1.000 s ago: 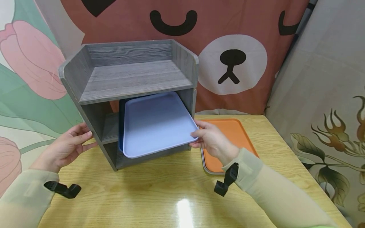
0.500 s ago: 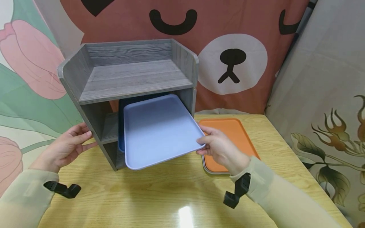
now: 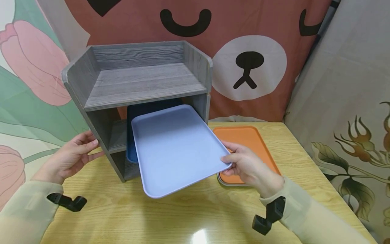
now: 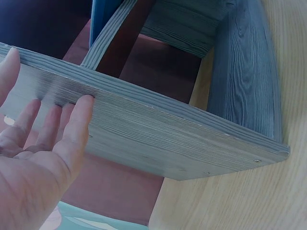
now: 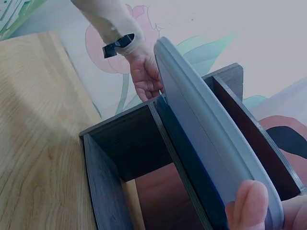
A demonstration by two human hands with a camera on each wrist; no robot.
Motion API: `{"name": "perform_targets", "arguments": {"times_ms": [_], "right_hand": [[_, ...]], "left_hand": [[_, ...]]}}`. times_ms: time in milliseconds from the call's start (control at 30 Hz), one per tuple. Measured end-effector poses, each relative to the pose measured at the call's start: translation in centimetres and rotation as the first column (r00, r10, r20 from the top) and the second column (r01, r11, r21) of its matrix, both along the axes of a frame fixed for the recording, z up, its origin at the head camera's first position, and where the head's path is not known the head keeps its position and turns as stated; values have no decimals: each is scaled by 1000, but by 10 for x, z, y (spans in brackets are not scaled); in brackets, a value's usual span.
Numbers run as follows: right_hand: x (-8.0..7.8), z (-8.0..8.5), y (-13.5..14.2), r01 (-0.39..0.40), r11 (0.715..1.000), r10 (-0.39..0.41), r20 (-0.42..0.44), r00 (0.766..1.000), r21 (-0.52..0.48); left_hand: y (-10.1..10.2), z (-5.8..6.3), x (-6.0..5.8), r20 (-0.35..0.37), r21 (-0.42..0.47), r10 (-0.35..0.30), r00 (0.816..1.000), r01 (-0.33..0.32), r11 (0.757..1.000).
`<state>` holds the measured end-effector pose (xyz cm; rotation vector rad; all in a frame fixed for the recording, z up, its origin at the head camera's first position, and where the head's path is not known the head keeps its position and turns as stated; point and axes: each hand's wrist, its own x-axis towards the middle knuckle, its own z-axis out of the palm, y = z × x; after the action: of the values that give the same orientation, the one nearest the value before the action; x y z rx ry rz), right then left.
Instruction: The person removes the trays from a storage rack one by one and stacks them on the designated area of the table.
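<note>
A light blue rectangular tray slants out of the middle compartment of a grey wooden shelf. My right hand pinches its near right corner between thumb and fingers. In the right wrist view, the thumb lies over the tray's rim. Under it, a dark blue tray sits inside the same compartment, mostly covered. My left hand rests against the shelf's left side panel; in the left wrist view its extended fingers touch the panel, and the thumb is at the front edge.
An orange tray lies on the wooden table, right of the shelf, with a pale rim showing beneath it. Printed curtains hang behind and at both sides. The table's right edge runs beside the grey curtain.
My right hand has drawn the light blue tray toward me and to the right, farther out of the shelf. The left hand and the dark blue tray stay put.
</note>
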<state>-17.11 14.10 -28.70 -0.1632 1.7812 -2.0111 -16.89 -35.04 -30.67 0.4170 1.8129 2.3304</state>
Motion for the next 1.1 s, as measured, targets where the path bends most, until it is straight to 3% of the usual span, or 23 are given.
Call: {"name": "perform_targets", "arguments": {"times_ms": [367, 667, 1100], "right_hand": [[4, -2, 27, -33, 997, 33, 0, 999, 65], [0, 1, 51, -64, 991, 71, -51, 996, 119], [-9, -2, 73, 46, 971, -10, -151, 989, 236]], "left_hand": [[0, 1, 0, -16, 9, -28, 999, 29, 1000], [-1, 0, 0, -14, 8, -28, 1000, 28, 1000], [0, 0, 1, -18, 16, -34, 999, 34, 999]]}}
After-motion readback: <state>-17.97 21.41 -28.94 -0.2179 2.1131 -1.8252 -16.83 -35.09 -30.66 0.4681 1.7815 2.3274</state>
